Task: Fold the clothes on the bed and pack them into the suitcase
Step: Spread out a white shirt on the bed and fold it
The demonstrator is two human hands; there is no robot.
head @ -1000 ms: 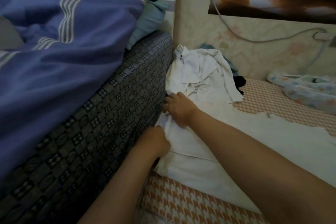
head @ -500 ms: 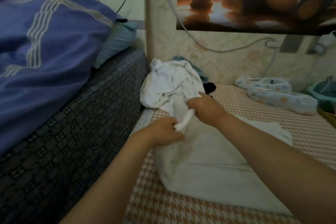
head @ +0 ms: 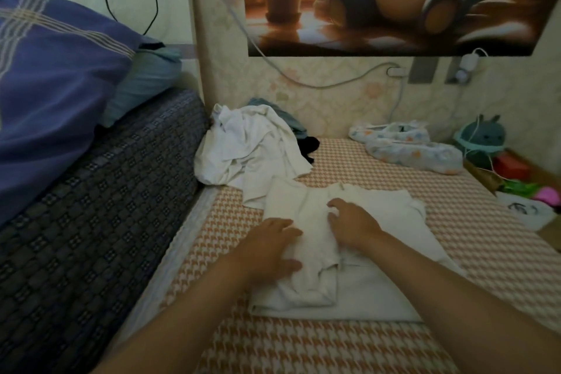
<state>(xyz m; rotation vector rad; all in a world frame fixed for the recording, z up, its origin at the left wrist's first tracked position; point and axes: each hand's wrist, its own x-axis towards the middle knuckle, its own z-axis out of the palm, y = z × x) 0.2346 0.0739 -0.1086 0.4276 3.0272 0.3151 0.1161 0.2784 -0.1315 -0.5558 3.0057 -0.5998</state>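
Left grip presses, right grip pinches creased white garment

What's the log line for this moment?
step: folding; left hand: flat on white garment; right hand: gripping it; clothes pile: unfolded

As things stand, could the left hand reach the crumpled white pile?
Probably yes: the left hand rests on the white garment, and nothing stands between it and the crumpled pile beyond.
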